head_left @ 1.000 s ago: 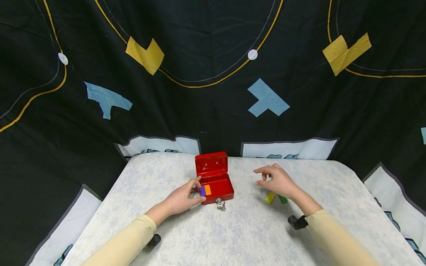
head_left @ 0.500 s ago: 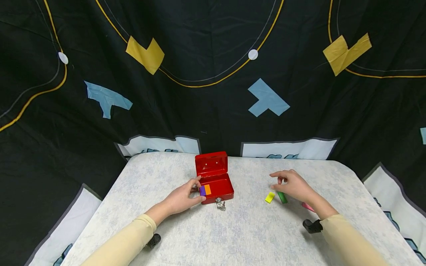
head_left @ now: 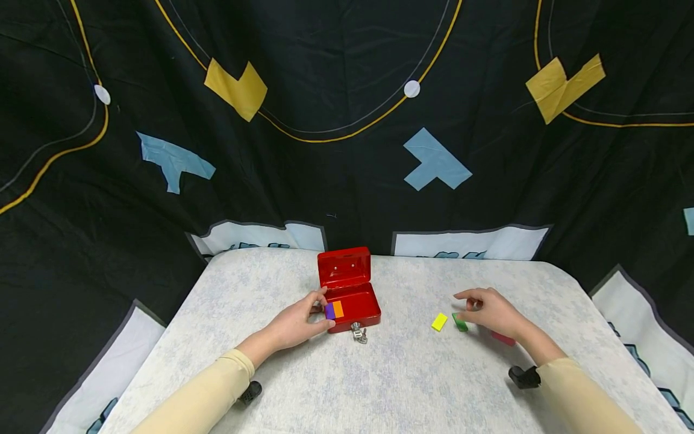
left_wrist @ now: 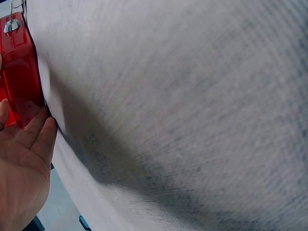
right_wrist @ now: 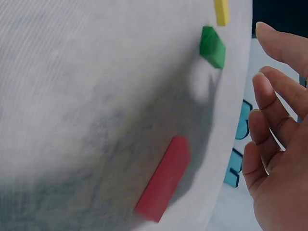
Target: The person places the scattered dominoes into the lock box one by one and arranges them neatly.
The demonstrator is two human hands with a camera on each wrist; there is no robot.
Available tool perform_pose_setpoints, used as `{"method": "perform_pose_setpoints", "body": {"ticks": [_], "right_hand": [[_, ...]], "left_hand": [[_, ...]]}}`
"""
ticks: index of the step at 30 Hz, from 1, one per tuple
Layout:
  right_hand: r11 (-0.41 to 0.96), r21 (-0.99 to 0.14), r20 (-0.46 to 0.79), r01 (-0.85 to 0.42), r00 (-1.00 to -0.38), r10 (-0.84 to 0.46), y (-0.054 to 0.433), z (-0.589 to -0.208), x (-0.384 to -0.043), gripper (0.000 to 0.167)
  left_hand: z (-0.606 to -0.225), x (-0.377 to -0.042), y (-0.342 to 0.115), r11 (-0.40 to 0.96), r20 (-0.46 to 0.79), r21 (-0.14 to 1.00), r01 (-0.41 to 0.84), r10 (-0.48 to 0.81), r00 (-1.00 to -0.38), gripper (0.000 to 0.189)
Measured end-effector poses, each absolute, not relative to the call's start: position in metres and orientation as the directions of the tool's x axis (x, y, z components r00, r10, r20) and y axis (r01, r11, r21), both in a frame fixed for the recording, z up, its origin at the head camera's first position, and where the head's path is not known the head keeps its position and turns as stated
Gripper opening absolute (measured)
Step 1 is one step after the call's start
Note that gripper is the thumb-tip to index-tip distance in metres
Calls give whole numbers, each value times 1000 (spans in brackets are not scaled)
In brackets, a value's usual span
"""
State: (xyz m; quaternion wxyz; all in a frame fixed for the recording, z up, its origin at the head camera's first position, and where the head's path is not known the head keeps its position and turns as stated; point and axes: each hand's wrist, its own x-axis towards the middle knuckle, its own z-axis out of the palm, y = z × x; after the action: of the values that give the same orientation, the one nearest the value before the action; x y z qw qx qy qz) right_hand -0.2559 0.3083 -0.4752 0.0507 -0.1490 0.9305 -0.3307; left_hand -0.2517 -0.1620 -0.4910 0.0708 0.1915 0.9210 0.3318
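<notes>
A small red metal box (head_left: pixel 355 304) stands open on the white table (head_left: pixel 390 386), lid (head_left: pixel 344 267) upright. A purple block (head_left: pixel 330 311) and an orange block (head_left: pixel 338 309) lie in its left end. My left hand (head_left: pixel 317 314) grips the box's left front corner, thumb along the front wall; in the left wrist view the fingers (left_wrist: pixel 29 139) touch the red box (left_wrist: pixel 19 77). My right hand (head_left: pixel 479 307) hovers with loose fingers over a green block (head_left: pixel 459 322), holding nothing. A yellow block (head_left: pixel 440 322) lies left of it and a pink-red block (head_left: pixel 504 339) under the wrist. The right wrist view shows the green block (right_wrist: pixel 213 46), the red block (right_wrist: pixel 163 178) and the hand (right_wrist: pixel 274 144) apart from them.
A bunch of silver keys (head_left: pixel 359 333) hangs at the box's front latch. A black cloth backdrop (head_left: pixel 347 150) with yellow and blue tape shapes rises behind the table. The table's rounded edges drop off at left and right.
My right hand has drawn away from the box, rightward and nearer to me, and now hovers over the green block. The yellow block is uncovered. Left hand and box have not moved.
</notes>
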Motion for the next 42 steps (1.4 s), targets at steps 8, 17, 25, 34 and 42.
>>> {"method": "perform_pose_setpoints", "body": {"ticks": [8, 17, 25, 34, 42], "right_hand": [[736, -650, -61, -190, -952, -300, 318, -483, -251, 53], [746, -652, -120, -135, -953, -277, 323, -490, -248, 60], [720, -678, -132, -147, -939, -317, 327, -489, -245, 61], [694, -700, -126, -169, -927, -353, 328, -493, -246, 57], [686, -708, -123, -169, -927, -355, 329, -494, -247, 55]], "left_hand": [[-491, -252, -162, 710, -12, 636, 301, 400, -917, 39], [-491, -252, -162, 712, -15, 637, 296, 395, -918, 39], [-492, -253, -162, 709, -11, 640, 298, 396, -918, 39], [-492, -252, -163, 705, -10, 643, 300, 399, -917, 39], [-491, -252, -163, 702, -13, 647, 297, 400, -916, 38]]}}
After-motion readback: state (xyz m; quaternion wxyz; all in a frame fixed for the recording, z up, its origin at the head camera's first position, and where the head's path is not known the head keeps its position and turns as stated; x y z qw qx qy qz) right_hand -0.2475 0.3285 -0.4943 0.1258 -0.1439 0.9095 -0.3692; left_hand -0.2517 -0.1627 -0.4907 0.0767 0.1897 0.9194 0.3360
